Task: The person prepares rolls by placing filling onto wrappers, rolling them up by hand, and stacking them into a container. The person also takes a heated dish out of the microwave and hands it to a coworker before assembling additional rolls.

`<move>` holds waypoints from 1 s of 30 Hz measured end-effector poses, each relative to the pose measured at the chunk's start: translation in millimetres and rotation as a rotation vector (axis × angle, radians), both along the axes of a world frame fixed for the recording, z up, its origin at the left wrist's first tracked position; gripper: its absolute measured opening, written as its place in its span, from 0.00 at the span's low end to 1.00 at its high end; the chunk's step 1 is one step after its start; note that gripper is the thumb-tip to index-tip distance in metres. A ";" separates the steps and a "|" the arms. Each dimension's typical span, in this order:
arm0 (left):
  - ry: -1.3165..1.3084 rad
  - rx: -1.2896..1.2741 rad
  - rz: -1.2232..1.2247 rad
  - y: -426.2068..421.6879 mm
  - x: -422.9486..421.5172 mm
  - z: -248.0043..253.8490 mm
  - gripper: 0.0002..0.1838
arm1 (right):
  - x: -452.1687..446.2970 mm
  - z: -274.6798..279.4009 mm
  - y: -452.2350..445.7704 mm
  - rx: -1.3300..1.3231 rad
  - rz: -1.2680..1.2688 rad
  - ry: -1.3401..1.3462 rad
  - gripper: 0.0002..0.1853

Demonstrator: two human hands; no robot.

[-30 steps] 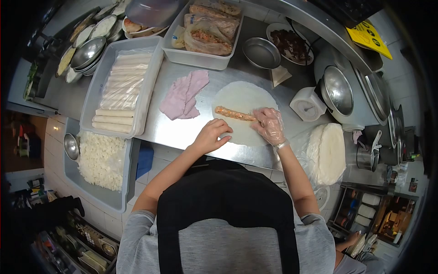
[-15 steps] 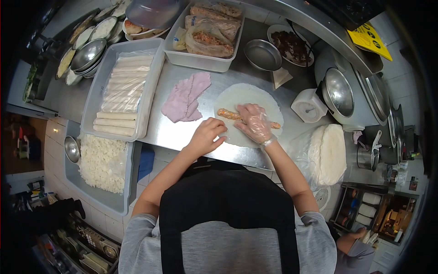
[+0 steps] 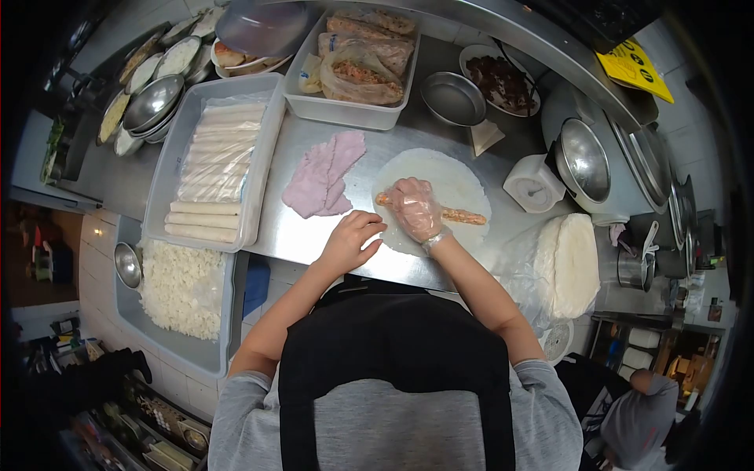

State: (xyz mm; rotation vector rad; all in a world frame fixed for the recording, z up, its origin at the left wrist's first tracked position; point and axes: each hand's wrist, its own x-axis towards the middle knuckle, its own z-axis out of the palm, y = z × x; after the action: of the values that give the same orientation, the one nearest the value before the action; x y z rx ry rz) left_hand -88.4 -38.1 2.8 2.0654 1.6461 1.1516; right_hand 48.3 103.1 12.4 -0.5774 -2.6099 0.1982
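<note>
A round white wrapper (image 3: 459,177) lies flat on the steel table, with a long strip of orange-pink filling (image 3: 465,216) across it. My right hand (image 3: 415,208), in a clear plastic glove, rests on the left part of the strip with its fingers curled around it, hiding that part. My bare left hand (image 3: 353,241) is near the wrapper's left edge, fingers loosely bent and apart, holding nothing. A crumpled pink cloth (image 3: 323,174) lies beyond my left hand. To the right, a stack of white wrappers (image 3: 567,265) sits in clear plastic.
A tub of white rolls (image 3: 260,188) stands left, above a grey bin of shredded white food (image 3: 233,314). Behind are a tub of bagged filling (image 3: 369,115), a metal bowl (image 3: 453,98) and a white scale (image 3: 534,184). Another person (image 3: 640,416) is at the lower right.
My right hand has moved left along the filling, from its right end to its left part. My left hand has shifted slightly left and down. The other person shows more at lower right.
</note>
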 end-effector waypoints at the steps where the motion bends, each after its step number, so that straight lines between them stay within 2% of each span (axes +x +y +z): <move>1: -0.002 0.000 0.003 0.6 -0.1 -0.6 0.15 | -0.7 2.2 -0.9 0.022 -0.006 0.010 0.07; 2: -0.004 -0.001 0.000 1.0 0.3 -1.3 0.15 | -4.1 2.6 -2.8 0.023 -0.022 0.010 0.07; 4: -0.001 -0.003 -0.006 1.3 1.4 -1.9 0.15 | -11.8 2.5 -5.4 0.010 -0.017 -0.158 0.09; 7: -0.001 -0.001 -0.010 3.2 2.8 -2.6 0.15 | -14.3 1.3 -4.8 0.044 -0.012 -0.061 0.05; 11: 0.011 -0.025 -0.020 3.0 1.6 -0.2 0.15 | 15.7 4.8 -8.7 0.101 -0.136 0.062 0.05; 15: 0.017 -0.026 0.004 2.1 3.5 2.5 0.15 | 60.9 8.3 1.8 0.096 -0.256 -0.056 0.06; 21: 0.019 -0.034 0.017 2.3 4.9 4.7 0.15 | 126.4 11.1 21.4 -0.009 -0.262 0.047 0.13; 23: 0.020 -0.031 0.017 2.1 5.5 5.1 0.15 | 136.5 13.1 23.2 -0.202 -0.242 0.074 0.18; 26: 0.027 -0.033 0.024 2.2 6.3 6.3 0.14 | 136.8 16.1 20.7 -0.341 -0.256 0.175 0.18; 30: 0.034 -0.041 0.034 2.5 7.3 7.4 0.14 | 132.2 3.7 28.7 -0.286 -0.171 0.181 0.15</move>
State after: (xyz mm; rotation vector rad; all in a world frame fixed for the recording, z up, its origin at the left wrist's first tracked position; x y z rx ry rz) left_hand -81.1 -35.7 10.2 2.0508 1.7115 1.0902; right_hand 180.6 131.8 16.1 -0.8358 -2.3589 0.5476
